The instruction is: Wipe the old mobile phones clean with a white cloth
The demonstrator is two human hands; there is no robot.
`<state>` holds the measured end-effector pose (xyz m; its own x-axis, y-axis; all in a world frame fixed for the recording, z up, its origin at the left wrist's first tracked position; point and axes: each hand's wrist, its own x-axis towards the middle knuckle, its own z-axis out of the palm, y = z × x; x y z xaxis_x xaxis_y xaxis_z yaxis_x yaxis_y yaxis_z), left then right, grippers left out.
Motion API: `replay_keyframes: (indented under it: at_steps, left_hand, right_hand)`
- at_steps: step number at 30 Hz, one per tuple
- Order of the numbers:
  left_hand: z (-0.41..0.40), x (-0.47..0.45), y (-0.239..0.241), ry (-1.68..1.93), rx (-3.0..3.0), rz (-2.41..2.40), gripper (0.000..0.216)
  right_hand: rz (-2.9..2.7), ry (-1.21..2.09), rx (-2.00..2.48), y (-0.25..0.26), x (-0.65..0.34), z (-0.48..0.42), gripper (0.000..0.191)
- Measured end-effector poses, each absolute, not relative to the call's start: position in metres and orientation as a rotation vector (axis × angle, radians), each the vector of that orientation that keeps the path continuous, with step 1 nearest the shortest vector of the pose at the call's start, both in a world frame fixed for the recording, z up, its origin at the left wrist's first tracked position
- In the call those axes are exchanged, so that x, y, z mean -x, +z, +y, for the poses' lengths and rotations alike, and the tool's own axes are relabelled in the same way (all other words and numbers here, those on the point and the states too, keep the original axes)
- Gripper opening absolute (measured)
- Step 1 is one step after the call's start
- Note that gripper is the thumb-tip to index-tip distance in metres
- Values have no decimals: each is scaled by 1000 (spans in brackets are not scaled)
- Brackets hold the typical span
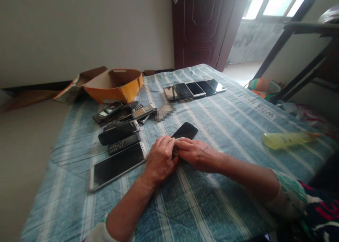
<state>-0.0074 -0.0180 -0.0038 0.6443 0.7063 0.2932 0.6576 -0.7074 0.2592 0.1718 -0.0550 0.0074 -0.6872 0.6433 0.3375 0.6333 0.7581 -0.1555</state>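
Note:
My two hands meet over the near end of a black smartphone [186, 130], whose far end sticks out beyond the fingers. My left hand [162, 157] is closed around the phone's near end. Curled against it, my right hand [197, 153] pinches a small pale cloth [174, 149], mostly hidden between the fingers. To the left of my left hand lies a large white-framed smartphone [118, 166], screen up. A black keypad phone [124, 144] and a dark phone with a rounded end [119, 132] lie just beyond it.
More old phones pile up near a keypad phone [142, 111]. An orange cardboard box [113, 88] stands behind them. Several smartphones [195, 89] form a row at the back. A yellow translucent bottle [287, 139] lies at right on the striped tablecloth [212, 206].

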Motion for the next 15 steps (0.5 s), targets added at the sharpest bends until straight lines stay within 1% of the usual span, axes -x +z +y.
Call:
replay_keyframes:
  at_steps: [6, 12, 15]
  left_hand:
    - [-19, 11, -6, 613, -2690, 1147, 37]
    - [-19, 12, -8, 645, -2686, 1150, 41]
    - [-19, 13, -10, 646, -2695, 1170, 43]
  right_hand:
    - [-2438, 128, 891, 3, -170, -43, 18]
    - [-2386, 33, 1046, -2, -161, -52, 16]
    - [-2442, 68, 1092, 3, -162, -60, 13]
